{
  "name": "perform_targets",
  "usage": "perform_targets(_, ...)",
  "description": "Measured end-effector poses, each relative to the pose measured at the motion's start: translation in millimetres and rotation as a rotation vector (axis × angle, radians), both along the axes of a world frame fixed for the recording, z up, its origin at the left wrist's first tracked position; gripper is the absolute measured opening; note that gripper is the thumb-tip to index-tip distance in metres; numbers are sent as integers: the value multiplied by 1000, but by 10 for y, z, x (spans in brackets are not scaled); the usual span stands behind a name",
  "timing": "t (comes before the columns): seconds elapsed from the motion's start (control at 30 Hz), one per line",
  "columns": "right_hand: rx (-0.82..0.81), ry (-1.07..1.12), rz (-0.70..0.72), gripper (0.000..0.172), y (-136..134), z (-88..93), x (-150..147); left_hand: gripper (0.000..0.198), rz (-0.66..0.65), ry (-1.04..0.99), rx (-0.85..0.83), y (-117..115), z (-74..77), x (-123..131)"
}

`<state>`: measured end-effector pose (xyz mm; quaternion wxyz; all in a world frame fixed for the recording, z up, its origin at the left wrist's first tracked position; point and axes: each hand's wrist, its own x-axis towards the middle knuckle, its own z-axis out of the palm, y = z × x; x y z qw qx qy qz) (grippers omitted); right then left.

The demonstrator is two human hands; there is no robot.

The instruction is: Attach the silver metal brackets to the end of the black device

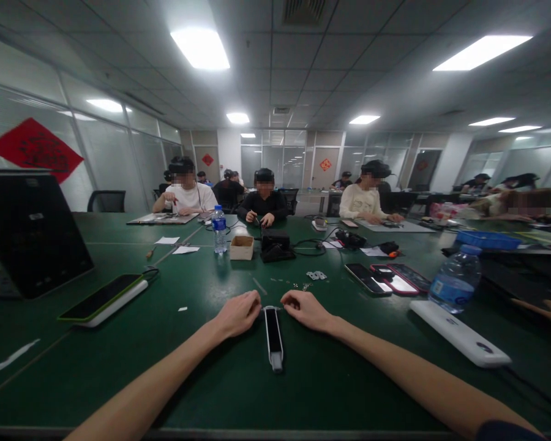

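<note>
A slim device with a black face and a pale frame (273,334) lies lengthwise on the green table, between my two hands. My left hand (241,313) rests just left of its far end, fingers curled together. On the other side my right hand (307,310) is closed too, thumb and forefinger pinched near that same end. Thin pale bits show by the fingertips at the device's far end, too small to name. Whatever the fingers hold is hidden. Beyond my hands lie small grey metal plates (316,275) and a few tiny loose parts (305,286).
A small open box (242,247), a water bottle (219,229) and a black case (276,245) stand ahead. Phones (368,278), a large bottle (455,280) and a white power bank (459,334) are right; a green-edged phone (101,297) is left. Several people sit opposite.
</note>
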<state>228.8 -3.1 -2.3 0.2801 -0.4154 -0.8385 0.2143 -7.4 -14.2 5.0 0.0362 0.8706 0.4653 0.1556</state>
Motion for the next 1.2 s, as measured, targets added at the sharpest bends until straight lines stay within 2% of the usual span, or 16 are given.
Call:
perform_targets(0.27, 54, 3, 51, 17, -23, -16, 15, 13, -72, 65, -32, -35, 33, 13)
perform_targets(0.77, 4, 65, 63, 17, -9, -43, 34, 14, -94, 61, -31, -16, 8, -5)
perform_targets(1.0, 46, 52, 69, 13, 4, -56, 18, 15, -95, 53, -34, -25, 33, 9)
perform_targets(1.2, -1, 118, 61, 14, 14, -66, -40, 15, -85, 65, -33, -14, 18, 14)
